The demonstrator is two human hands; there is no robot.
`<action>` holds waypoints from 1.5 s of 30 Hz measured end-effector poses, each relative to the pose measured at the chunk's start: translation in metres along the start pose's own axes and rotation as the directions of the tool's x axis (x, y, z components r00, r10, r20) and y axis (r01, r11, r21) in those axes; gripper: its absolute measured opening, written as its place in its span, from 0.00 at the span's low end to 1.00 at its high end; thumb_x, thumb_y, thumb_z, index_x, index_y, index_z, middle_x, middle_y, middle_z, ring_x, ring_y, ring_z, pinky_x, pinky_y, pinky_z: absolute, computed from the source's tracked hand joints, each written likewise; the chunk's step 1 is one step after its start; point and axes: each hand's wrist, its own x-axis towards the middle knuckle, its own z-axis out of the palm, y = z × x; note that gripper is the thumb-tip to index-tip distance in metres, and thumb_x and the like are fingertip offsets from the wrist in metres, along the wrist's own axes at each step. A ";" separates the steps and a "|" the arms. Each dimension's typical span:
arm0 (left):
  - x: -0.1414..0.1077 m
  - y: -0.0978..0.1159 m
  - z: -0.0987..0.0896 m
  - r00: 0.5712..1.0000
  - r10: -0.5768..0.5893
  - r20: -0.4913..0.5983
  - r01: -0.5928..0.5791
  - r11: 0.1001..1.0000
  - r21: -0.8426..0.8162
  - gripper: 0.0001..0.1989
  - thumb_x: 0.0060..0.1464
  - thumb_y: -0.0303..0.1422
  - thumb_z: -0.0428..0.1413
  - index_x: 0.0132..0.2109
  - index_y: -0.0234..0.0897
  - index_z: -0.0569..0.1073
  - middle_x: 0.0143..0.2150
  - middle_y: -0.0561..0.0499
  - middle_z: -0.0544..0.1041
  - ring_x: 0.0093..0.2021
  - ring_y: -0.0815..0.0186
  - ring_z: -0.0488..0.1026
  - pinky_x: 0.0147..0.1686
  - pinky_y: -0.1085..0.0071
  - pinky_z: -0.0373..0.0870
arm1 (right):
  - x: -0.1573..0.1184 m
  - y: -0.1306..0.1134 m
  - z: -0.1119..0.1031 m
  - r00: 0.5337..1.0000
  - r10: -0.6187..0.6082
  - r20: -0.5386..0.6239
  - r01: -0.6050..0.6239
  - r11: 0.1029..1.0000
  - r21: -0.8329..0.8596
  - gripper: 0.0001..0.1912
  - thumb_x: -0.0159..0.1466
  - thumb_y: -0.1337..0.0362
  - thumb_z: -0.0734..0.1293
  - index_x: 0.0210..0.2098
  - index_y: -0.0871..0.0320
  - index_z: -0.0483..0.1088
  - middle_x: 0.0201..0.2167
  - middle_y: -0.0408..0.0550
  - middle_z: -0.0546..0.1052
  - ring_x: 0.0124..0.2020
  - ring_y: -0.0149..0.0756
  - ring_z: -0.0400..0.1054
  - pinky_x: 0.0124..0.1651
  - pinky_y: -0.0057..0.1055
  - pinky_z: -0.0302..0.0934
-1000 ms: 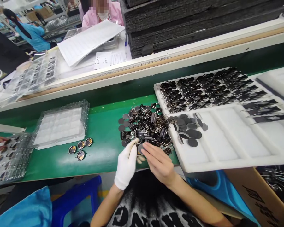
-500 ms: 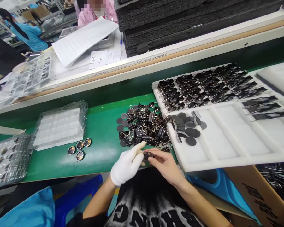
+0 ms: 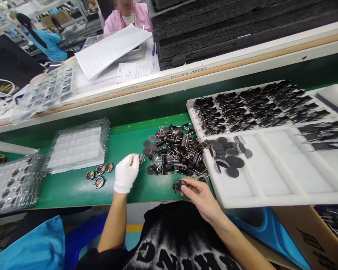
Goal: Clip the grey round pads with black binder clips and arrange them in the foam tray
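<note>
My left hand (image 3: 126,173), in a white glove, pinches a small black binder clip (image 3: 142,159) at the left side of the clip pile. My right hand (image 3: 200,194) is bare and grips a dark round part (image 3: 180,185) near the table's front edge. Between and beyond the hands lies a heap of black binder clips (image 3: 176,152) with silver wire handles. Black discs (image 3: 150,145) lie along the heap's left side. Further left, several round parts with shiny amber faces (image 3: 100,182) rest on the green table (image 3: 81,193).
A white foam tray (image 3: 273,165) at right holds rows of black clips (image 3: 253,107) and loose black discs (image 3: 232,171). Clear plastic trays (image 3: 79,148) are stacked at left. Behind the shelf edge (image 3: 169,75), a person in pink (image 3: 143,15) sits near papers.
My left hand has moved left, away from my right hand, and now holds a clip. My right hand keeps the dark round part. The camera view has shifted slightly.
</note>
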 end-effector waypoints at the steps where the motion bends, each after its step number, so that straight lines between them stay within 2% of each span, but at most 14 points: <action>1: -0.005 0.004 -0.003 0.998 -0.045 0.034 0.050 0.986 -0.156 0.16 0.64 0.40 0.50 0.42 0.39 0.80 0.28 0.50 0.81 0.32 0.62 0.78 0.39 0.69 0.69 | 0.001 -0.001 0.002 1.000 -0.006 0.028 0.006 1.000 0.011 0.13 0.61 0.52 0.76 0.39 0.53 0.83 0.42 0.51 0.82 0.39 0.37 0.75 0.42 0.33 0.71; 4: -0.031 0.029 -0.008 0.968 -0.081 0.238 0.197 0.832 -0.518 0.19 0.65 0.45 0.50 0.43 0.38 0.79 0.19 0.56 0.74 0.24 0.65 0.74 0.35 0.70 0.70 | 0.005 -0.004 0.013 0.991 -0.026 0.129 0.017 0.997 0.070 0.11 0.63 0.54 0.75 0.43 0.50 0.83 0.59 0.52 0.76 0.57 0.43 0.73 0.57 0.38 0.68; 6: -0.050 0.047 -0.009 0.949 -0.032 0.312 0.216 0.788 -0.577 0.19 0.66 0.45 0.50 0.41 0.38 0.80 0.19 0.57 0.74 0.22 0.67 0.72 0.33 0.71 0.69 | 0.008 -0.005 0.019 0.986 -0.037 0.163 0.022 0.996 0.092 0.10 0.63 0.54 0.75 0.43 0.49 0.83 0.60 0.51 0.76 0.60 0.44 0.71 0.62 0.39 0.65; 10: -0.071 0.063 -0.012 0.964 0.156 0.215 -0.036 0.880 -0.473 0.17 0.66 0.39 0.49 0.34 0.39 0.78 0.26 0.53 0.77 0.26 0.69 0.71 0.33 0.71 0.65 | 0.013 -0.010 0.015 0.980 -0.071 0.184 0.061 0.997 0.055 0.09 0.62 0.56 0.76 0.41 0.49 0.83 0.46 0.50 0.82 0.50 0.38 0.75 0.56 0.34 0.67; 13: -0.069 0.060 -0.019 0.869 0.357 0.344 -0.204 0.890 -0.408 0.14 0.60 0.35 0.51 0.26 0.38 0.71 0.22 0.55 0.72 0.24 0.70 0.66 0.30 0.71 0.59 | 0.012 -0.020 0.000 0.949 -0.080 0.304 0.092 0.995 -0.026 0.07 0.63 0.57 0.75 0.40 0.50 0.83 0.43 0.49 0.81 0.45 0.35 0.75 0.49 0.30 0.69; 16: -0.064 0.060 -0.025 0.751 0.376 0.543 -0.196 0.912 -0.360 0.13 0.49 0.37 0.58 0.23 0.38 0.64 0.18 0.58 0.63 0.21 0.73 0.57 0.25 0.71 0.51 | 0.010 -0.036 -0.014 0.909 -0.042 0.414 0.126 0.976 -0.178 0.08 0.64 0.59 0.74 0.42 0.52 0.83 0.45 0.50 0.81 0.44 0.35 0.76 0.46 0.29 0.70; 20: -0.060 0.068 -0.028 0.693 0.381 0.613 -0.199 0.917 -0.346 0.18 0.48 0.40 0.58 0.22 0.38 0.59 0.17 0.60 0.57 0.21 0.74 0.52 0.25 0.71 0.49 | 0.009 -0.054 -0.021 0.888 -0.013 0.460 0.172 0.937 -0.305 0.08 0.64 0.60 0.73 0.42 0.53 0.83 0.46 0.51 0.81 0.50 0.39 0.75 0.52 0.33 0.69; 23: -0.056 0.070 -0.027 0.712 0.381 0.590 -0.175 0.910 -0.376 0.18 0.52 0.40 0.54 0.22 0.39 0.56 0.18 0.60 0.54 0.22 0.73 0.50 0.26 0.70 0.48 | 0.010 -0.055 -0.017 0.934 -0.022 0.356 0.099 0.975 -0.198 0.09 0.63 0.57 0.75 0.40 0.52 0.83 0.50 0.51 0.80 0.50 0.38 0.74 0.53 0.35 0.69; 26: -0.055 0.071 -0.024 0.741 0.328 0.586 -0.067 0.904 -0.421 0.15 0.55 0.39 0.50 0.23 0.40 0.59 0.19 0.58 0.58 0.23 0.71 0.54 0.27 0.70 0.51 | 0.012 -0.048 -0.005 0.999 0.006 0.046 -0.011 0.996 0.092 0.11 0.61 0.51 0.76 0.35 0.52 0.82 0.43 0.47 0.81 0.42 0.36 0.74 0.47 0.35 0.71; 31: -0.062 0.076 -0.017 0.756 0.277 0.593 0.054 0.877 -0.478 0.14 0.57 0.41 0.48 0.28 0.39 0.66 0.22 0.56 0.66 0.24 0.69 0.61 0.28 0.71 0.57 | 0.018 -0.033 0.015 0.970 0.125 -0.209 -0.029 0.912 0.410 0.13 0.56 0.51 0.79 0.33 0.51 0.79 0.37 0.43 0.80 0.39 0.35 0.72 0.42 0.34 0.71; 34: -0.056 0.060 -0.020 0.736 0.250 0.629 0.042 0.911 -0.411 0.16 0.60 0.44 0.49 0.28 0.40 0.66 0.22 0.57 0.67 0.24 0.69 0.62 0.28 0.71 0.58 | 0.016 -0.030 0.015 0.971 0.055 -0.231 0.031 0.935 0.353 0.12 0.57 0.52 0.78 0.34 0.52 0.79 0.36 0.43 0.79 0.36 0.32 0.70 0.39 0.31 0.69; 38: -0.034 0.012 -0.031 0.755 0.022 0.655 0.163 0.962 -0.221 0.24 0.62 0.52 0.46 0.27 0.41 0.67 0.15 0.57 0.65 0.19 0.67 0.64 0.24 0.70 0.59 | 0.009 -0.027 0.009 0.988 -0.008 -0.156 0.029 0.991 0.129 0.13 0.59 0.53 0.77 0.34 0.55 0.79 0.32 0.43 0.76 0.31 0.30 0.67 0.36 0.29 0.65; 43: -0.023 -0.022 -0.038 0.531 -0.030 0.847 0.182 0.980 -0.079 0.30 0.59 0.60 0.45 0.24 0.41 0.70 0.13 0.55 0.65 0.14 0.66 0.63 0.21 0.70 0.58 | 0.002 -0.012 0.018 0.989 0.139 0.045 -0.145 0.977 0.157 0.19 0.60 0.51 0.76 0.46 0.53 0.77 0.36 0.45 0.77 0.32 0.32 0.70 0.35 0.30 0.66; 45: -0.021 -0.024 -0.041 0.511 0.006 0.860 0.051 0.998 -0.037 0.31 0.59 0.61 0.46 0.23 0.42 0.71 0.14 0.54 0.67 0.15 0.66 0.65 0.22 0.70 0.57 | -0.001 -0.005 0.022 0.974 0.202 0.103 -0.218 0.958 0.187 0.17 0.60 0.52 0.76 0.45 0.52 0.75 0.36 0.44 0.77 0.35 0.33 0.73 0.37 0.30 0.69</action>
